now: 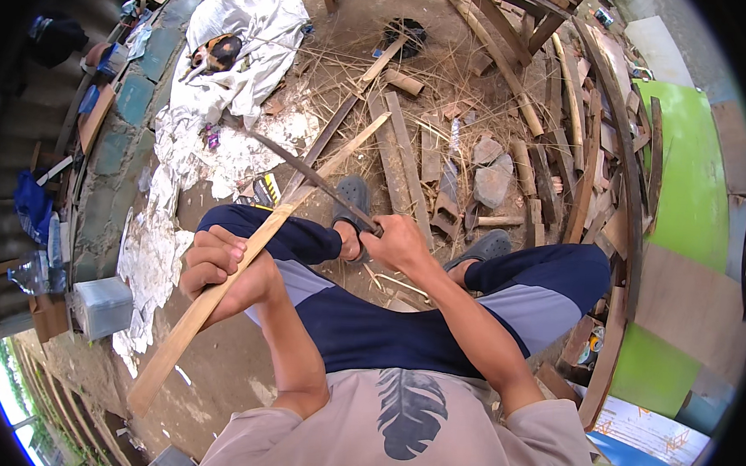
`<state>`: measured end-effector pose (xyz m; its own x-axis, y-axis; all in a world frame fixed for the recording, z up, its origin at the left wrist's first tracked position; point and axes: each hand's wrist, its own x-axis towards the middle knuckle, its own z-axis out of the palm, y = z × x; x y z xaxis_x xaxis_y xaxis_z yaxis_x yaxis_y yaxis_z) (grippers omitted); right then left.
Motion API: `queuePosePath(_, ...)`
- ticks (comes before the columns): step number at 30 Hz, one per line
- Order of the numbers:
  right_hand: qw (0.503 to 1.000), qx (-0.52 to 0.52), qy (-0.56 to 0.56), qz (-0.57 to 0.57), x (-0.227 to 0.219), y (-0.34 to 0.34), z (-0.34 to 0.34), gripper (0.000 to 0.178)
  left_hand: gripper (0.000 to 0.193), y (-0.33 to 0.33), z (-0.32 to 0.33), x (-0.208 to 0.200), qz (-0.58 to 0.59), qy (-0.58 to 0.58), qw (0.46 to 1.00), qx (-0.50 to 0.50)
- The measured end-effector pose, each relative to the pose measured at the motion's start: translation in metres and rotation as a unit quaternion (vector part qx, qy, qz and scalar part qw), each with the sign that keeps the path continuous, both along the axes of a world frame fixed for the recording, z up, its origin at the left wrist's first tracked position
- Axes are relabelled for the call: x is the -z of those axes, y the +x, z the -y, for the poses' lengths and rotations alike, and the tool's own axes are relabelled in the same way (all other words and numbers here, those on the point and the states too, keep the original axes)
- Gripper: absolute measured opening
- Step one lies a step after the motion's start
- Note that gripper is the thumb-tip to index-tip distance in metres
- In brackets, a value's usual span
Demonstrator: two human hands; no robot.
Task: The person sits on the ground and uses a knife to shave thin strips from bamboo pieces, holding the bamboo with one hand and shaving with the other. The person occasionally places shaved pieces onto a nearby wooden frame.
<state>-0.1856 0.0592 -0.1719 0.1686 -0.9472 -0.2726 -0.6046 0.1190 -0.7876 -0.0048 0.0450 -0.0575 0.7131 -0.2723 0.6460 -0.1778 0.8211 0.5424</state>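
Observation:
My left hand (227,272) is wrapped round a long pale strip of bamboo or wood (173,347), left of my knees. The strip slants from the lower left up toward the middle of the floor. My right hand (399,244), between my knees, grips a long dark-bladed knife (291,159) near its lower end; the fingers hide most of the handle. The blade points up and left, crossing the strip beyond my left hand. Whether the blade touches the strip I cannot tell.
A cat (218,54) lies on a white sheet (262,16) at the far left. Scrap wood (402,167), stones (494,180) and dry shavings litter the ground ahead. Green panels (680,165) and long curved planks (619,128) lie to the right. A clear plastic box (103,307) stands at the left.

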Motion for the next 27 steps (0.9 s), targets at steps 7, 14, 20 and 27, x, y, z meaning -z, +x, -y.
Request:
queuePosePath(7,0.999,-0.008,-0.036,0.033,-0.013,-0.001,-0.007,0.03,0.073,-0.006,0.001,0.0,0.021,-0.013,1.0,0.008)
queuePosePath(14,1.0,0.004,-0.022,-0.004,0.02,0.0,0.016,0.032,0.073,0.013,0.003,0.004,0.017,-0.007,1.0,-0.005)
queuePosePath(20,0.998,0.034,0.04,-0.019,0.04,-0.016,0.015,0.033,0.074,0.008,-0.001,0.005,0.025,-0.025,0.999,0.023)
queuePosePath(27,0.999,-0.012,-0.022,-0.046,0.01,-0.01,0.006,0.033,0.072,0.013,0.005,-0.002,0.001,0.001,1.0,-0.025)
